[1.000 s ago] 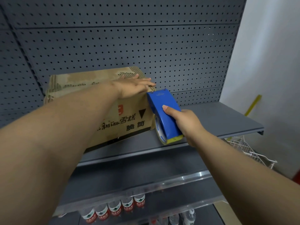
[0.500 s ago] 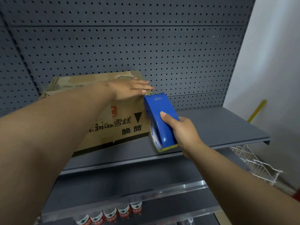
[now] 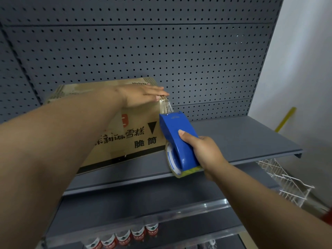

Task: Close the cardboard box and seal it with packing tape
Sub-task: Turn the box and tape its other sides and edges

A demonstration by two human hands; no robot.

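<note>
Taping the right end of the cardboard box [image 3: 125, 133], which sits at the left of the upper shelf [image 3: 233, 139] against the pegboard [image 3: 161, 51]. Left hand [image 3: 142, 96], fingers straight, presses the closed top flaps flat at the box's right edge. Right hand [image 3: 203, 151], fingers wrapped around the blue tape dispenser [image 3: 177, 141], draws a strip of tape [image 3: 166, 106] down the end face. Best practice is probably to keep the strip taut and the flaps pinned until cutting. Bottles [image 3: 125, 238] stand on a lower shelf; a wire basket [image 3: 291, 186] hangs beyond the shelf's right end. Neither obstructs.
</note>
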